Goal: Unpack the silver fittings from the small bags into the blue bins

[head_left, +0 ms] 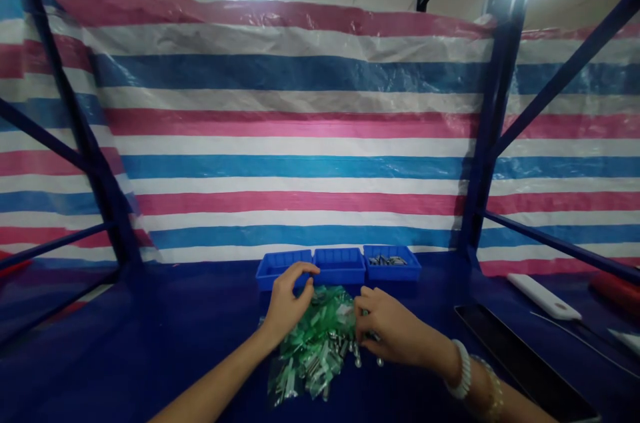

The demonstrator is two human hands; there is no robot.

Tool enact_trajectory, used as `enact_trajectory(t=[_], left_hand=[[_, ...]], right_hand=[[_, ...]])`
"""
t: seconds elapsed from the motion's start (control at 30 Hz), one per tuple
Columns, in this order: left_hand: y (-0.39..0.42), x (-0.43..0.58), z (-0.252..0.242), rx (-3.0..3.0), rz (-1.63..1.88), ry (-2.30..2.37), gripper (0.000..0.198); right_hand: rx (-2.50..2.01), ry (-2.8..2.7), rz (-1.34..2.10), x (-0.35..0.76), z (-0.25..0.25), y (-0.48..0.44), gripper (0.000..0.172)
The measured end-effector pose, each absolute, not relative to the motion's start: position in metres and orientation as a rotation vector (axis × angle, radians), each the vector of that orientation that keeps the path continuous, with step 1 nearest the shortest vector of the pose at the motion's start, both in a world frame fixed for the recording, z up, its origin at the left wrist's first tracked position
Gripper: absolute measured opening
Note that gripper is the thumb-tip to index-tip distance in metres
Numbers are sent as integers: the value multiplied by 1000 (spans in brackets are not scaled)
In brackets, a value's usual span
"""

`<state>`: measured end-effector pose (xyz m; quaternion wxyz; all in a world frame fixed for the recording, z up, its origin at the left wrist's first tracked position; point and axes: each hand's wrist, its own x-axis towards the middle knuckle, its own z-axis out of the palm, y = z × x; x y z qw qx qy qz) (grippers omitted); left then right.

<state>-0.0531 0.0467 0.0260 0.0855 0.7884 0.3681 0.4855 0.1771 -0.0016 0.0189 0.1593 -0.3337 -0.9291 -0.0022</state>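
Observation:
A heap of small green-tinted clear plastic bags (pixel 320 329) lies on the blue tabletop, with shiny metal pieces in and among them. Above the heap's left edge is my left hand (pixel 290 296), its thumb and index finger apart and nothing visible between them. My right hand (pixel 383 323) is at the heap's right edge with its fingers curled in; whatever they pinch is hidden. A few small metal parts (pixel 357 357) lie just below the right fingers. Behind the heap stand a left blue bin (pixel 267 279), a middle blue bin (pixel 343 274) and a right blue bin (pixel 395 272) holding metal pieces (pixel 387 260).
To the right lie a dark flat tablet-like panel (pixel 520 356), a white elongated device (pixel 545 296) and a thin cable (pixel 590 344). Blue metal posts (pixel 487 143) and braces frame the table (pixel 200 336). A striped plastic sheet (pixel 300 143) hangs behind the bins.

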Motion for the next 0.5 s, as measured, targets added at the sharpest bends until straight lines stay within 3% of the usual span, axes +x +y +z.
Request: enact_trajectory(t=[0.17,0.5], left_hand=[[39,-49,24,2305,1464,1087,20],[22,-38,19,2288,1441,954,20]], right_hand=[[-1035,-2750,-280,178,19,3,10],[-1095,-2715,-449,170,1,8,15]])
